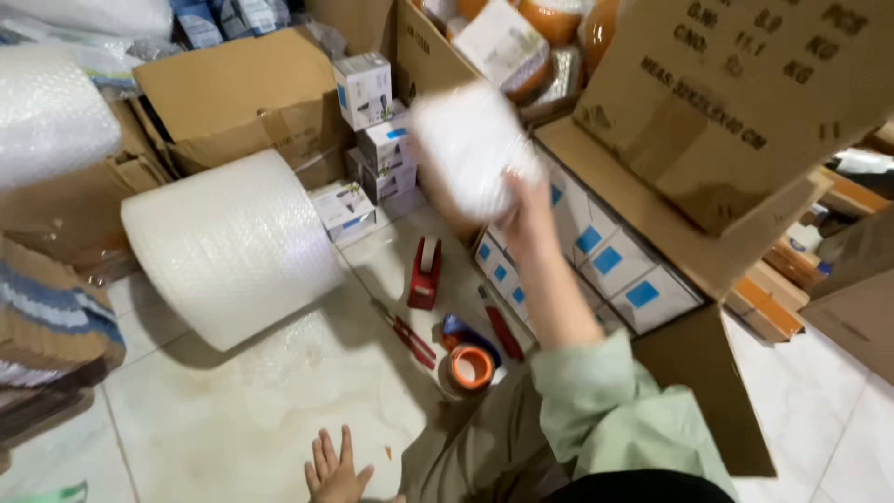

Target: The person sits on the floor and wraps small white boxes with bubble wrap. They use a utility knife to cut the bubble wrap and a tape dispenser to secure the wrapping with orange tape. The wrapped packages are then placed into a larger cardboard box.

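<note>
The right hand is lifted high and grips a white bubble-wrapped parcel, which is blurred, above the big open carton of small white-and-blue boxes. The left hand lies flat on the floor with the fingers spread wide and holds nothing; it seems to support the leaning body. A large roll of bubble wrap lies near, and a red tape dispenser, scissors and an orange tape roll lie between, within easy reach.
</note>
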